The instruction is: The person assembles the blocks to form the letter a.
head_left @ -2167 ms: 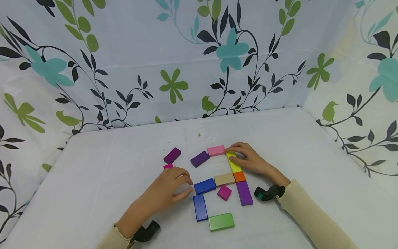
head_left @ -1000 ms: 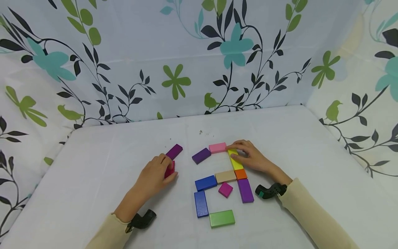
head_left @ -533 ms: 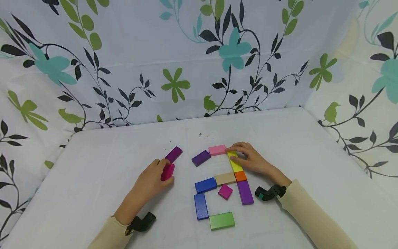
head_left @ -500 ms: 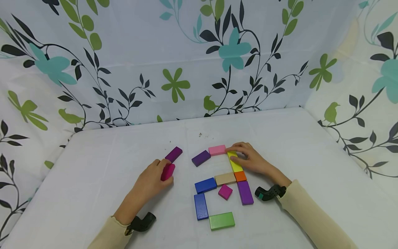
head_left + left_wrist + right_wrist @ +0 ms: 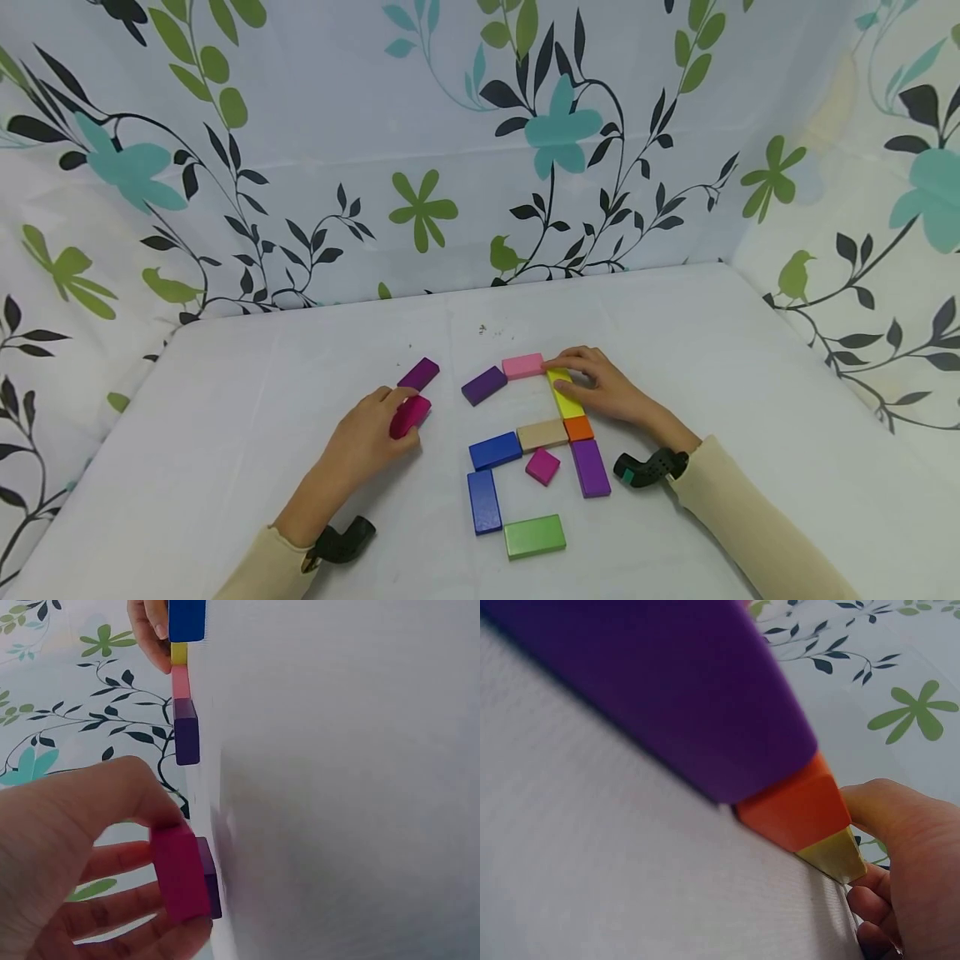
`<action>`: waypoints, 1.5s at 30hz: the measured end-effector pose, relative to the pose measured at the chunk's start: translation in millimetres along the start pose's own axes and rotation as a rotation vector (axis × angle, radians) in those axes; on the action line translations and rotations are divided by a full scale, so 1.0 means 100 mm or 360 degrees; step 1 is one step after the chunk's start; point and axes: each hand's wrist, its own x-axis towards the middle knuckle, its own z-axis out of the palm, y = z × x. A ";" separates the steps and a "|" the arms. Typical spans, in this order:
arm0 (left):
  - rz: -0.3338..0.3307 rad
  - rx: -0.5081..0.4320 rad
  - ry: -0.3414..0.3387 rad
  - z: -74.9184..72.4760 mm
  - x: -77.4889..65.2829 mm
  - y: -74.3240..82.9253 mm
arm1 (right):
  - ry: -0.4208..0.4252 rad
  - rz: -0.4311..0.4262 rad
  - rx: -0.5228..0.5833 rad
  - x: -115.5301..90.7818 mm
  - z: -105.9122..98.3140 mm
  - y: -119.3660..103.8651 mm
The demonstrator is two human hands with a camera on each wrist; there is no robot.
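Observation:
In the head view my left hand [image 5: 365, 433] pinches a magenta block [image 5: 410, 416] between thumb and fingertips. The left wrist view shows this magenta block [image 5: 180, 874] held by its two ends, overlapping a dark purple block [image 5: 211, 881] behind it. My right hand [image 5: 603, 389] has its thumb and fingers around the yellow block [image 5: 567, 402], the index fingertip right at the corner of the pink block [image 5: 522, 366]. An orange block [image 5: 578, 428] and a violet block [image 5: 591, 468] continue the line below the yellow one.
A tan block [image 5: 542, 433], two blue blocks [image 5: 495, 451] and a green block [image 5: 535, 536] follow in the outline, with a small magenta block [image 5: 542, 466] inside. A purple block [image 5: 483, 385] joins the pink one. A plum block [image 5: 418, 374] lies beyond my left hand. Patterned cloth [image 5: 300, 150] backs the table.
My left hand has moved from beside the blue blocks to the upper left and taken hold of the magenta block, now shifted slightly right. The right hand has stayed at the yellow block.

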 end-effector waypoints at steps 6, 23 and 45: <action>0.0076 -0.0015 0.0058 0.01 0.00 0.08 | 0.0001 0.0009 -0.0002 -0.01 0.00 0.00; 0.0219 -0.0041 0.0074 -0.04 -0.04 0.39 | 0.0003 -0.0005 -0.0008 0.00 0.00 -0.01; 0.0501 -0.0041 0.0037 0.05 -0.03 0.69 | -0.0002 -0.0008 -0.0019 -0.01 -0.01 0.00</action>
